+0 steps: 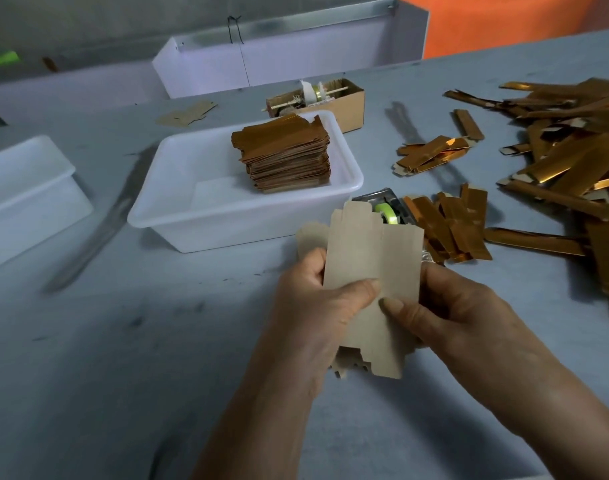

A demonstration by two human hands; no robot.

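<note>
While both hands hold it just below the centre of the frame, the carton blank (368, 258) stands nearly upright above the grey table (123, 358), plain brown side toward the camera, tabbed ends at top and bottom. More card edges show under its lower end, so a small sheaf may be in hand; how many cannot be told.

The step in hand appears to be folding the blank along its lengthwise creases into a flat sleeve. To do it well, the thumbs should sit right beside the crease as a hinge line, the fingers behind should bring the side panel round in one even sweep, and the end tabs should be kept out of the fold. Separating the top blank from any beneath it comes first.

The left hand (313, 313) pinches the card: its thumb (361, 289) lies across the front face and its fingers curl behind the left edge. The right hand (458, 317) pinches likewise, its thumb (396, 306) pressed on the front, the other fingers hidden behind the panel. The thumb tips are near each other but apart. Both forearms rise from the lower edge of the frame and converge.

Just beyond the blank lie a green tape roll (387, 212) and, to its right, a small pile of folded gold sleeves (448, 226). A white tub (178, 216) at centre holds a stack of gold blanks (289, 154). A larger heap of sleeves (566, 161) fills the right of the frame.
</note>
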